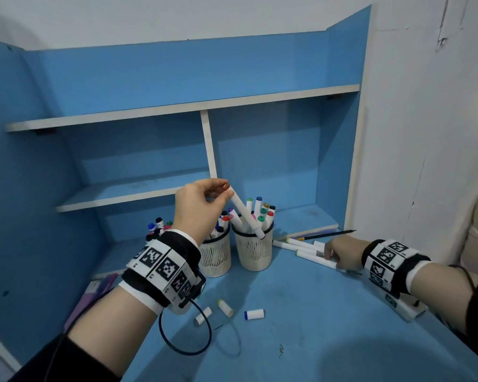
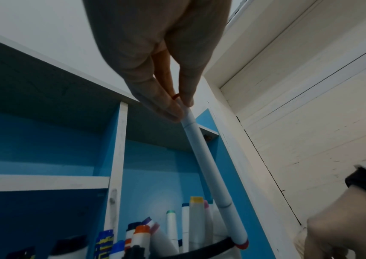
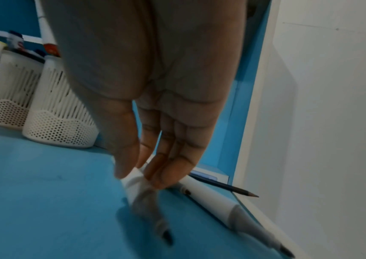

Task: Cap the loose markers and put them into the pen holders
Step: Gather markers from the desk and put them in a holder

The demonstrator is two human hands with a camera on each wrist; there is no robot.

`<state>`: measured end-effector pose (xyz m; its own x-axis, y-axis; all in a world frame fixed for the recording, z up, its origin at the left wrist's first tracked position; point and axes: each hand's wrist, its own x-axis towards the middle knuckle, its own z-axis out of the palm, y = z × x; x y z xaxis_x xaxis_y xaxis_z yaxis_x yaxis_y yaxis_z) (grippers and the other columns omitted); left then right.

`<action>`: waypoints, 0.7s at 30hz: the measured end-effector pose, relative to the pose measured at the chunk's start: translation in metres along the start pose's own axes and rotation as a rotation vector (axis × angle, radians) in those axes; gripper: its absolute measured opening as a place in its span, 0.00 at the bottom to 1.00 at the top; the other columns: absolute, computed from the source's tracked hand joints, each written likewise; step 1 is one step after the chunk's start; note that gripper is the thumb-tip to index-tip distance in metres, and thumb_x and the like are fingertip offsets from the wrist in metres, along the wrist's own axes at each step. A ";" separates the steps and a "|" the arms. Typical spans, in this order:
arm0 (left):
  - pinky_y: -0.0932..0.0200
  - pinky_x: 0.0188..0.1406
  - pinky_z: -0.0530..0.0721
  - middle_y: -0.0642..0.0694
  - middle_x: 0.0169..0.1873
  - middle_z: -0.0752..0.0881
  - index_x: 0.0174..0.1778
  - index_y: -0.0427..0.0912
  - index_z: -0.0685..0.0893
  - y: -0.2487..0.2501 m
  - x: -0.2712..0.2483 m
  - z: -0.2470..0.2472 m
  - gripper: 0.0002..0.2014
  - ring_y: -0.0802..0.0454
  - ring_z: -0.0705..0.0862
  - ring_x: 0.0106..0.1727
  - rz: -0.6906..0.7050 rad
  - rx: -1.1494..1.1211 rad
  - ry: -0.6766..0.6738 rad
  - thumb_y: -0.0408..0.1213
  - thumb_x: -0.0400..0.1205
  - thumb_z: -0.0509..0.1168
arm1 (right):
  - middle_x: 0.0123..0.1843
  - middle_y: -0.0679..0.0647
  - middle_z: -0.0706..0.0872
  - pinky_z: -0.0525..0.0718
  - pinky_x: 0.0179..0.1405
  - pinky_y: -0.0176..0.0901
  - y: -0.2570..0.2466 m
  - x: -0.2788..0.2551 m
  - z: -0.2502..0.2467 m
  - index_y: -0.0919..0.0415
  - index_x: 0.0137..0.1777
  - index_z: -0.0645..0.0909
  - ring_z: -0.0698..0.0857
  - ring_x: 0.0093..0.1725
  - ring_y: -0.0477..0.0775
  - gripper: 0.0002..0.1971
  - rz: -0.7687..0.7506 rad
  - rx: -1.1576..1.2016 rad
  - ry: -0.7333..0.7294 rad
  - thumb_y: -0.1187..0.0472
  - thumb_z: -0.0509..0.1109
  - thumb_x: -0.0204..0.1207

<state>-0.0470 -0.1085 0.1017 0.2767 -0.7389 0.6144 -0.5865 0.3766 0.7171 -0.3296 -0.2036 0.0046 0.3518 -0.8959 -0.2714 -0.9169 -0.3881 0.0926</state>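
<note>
Pinching capped marker (image 1: 246, 213), left hand (image 1: 198, 208)

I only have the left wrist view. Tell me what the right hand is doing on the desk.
Observer: The right hand pinches an uncapped marker lying on the blue desk, its dark tip bare.
Operator: Report what else lies beside it.
Observer: A second uncapped marker and a pencil lie near the desk's right edge.
Operator: Give me the loose caps.
Observer: The head view shows three loose caps on the desk in front of the holders, nearer the person.
</note>
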 end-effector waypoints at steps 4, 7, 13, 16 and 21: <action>0.84 0.39 0.77 0.52 0.40 0.88 0.53 0.39 0.89 0.000 0.005 0.008 0.10 0.62 0.84 0.41 0.027 0.022 0.008 0.35 0.77 0.72 | 0.63 0.58 0.82 0.70 0.35 0.35 -0.001 -0.002 -0.004 0.54 0.57 0.76 0.75 0.50 0.51 0.14 -0.030 -0.038 -0.076 0.64 0.72 0.73; 0.84 0.39 0.76 0.52 0.41 0.87 0.53 0.40 0.89 0.001 0.008 0.008 0.09 0.63 0.83 0.40 0.060 0.053 0.034 0.36 0.77 0.71 | 0.64 0.58 0.82 0.75 0.49 0.39 -0.001 -0.004 -0.001 0.57 0.64 0.78 0.80 0.60 0.56 0.18 -0.044 -0.079 -0.111 0.63 0.70 0.74; 0.79 0.42 0.78 0.49 0.43 0.87 0.52 0.40 0.89 0.003 0.014 0.006 0.09 0.56 0.85 0.43 0.126 0.118 0.060 0.35 0.78 0.71 | 0.59 0.56 0.83 0.72 0.44 0.34 -0.001 -0.017 0.000 0.57 0.67 0.79 0.80 0.54 0.54 0.19 -0.047 -0.014 -0.059 0.64 0.65 0.75; 0.82 0.38 0.78 0.49 0.42 0.88 0.52 0.39 0.89 0.002 0.010 0.010 0.08 0.57 0.84 0.41 0.136 0.143 0.008 0.34 0.77 0.71 | 0.43 0.47 0.80 0.69 0.33 0.32 0.001 -0.023 -0.001 0.56 0.64 0.79 0.75 0.43 0.49 0.18 -0.084 0.114 0.034 0.62 0.66 0.74; 0.75 0.44 0.77 0.45 0.47 0.90 0.56 0.39 0.88 -0.012 0.002 0.032 0.11 0.58 0.83 0.42 0.016 0.235 -0.186 0.33 0.78 0.71 | 0.33 0.42 0.78 0.75 0.35 0.30 -0.006 -0.042 -0.009 0.52 0.50 0.79 0.76 0.31 0.40 0.11 -0.138 0.499 0.223 0.66 0.69 0.70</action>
<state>-0.0639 -0.1327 0.0837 0.1351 -0.8317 0.5386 -0.7558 0.2650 0.5987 -0.3368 -0.1653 0.0241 0.4568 -0.8889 -0.0350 -0.8183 -0.4044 -0.4085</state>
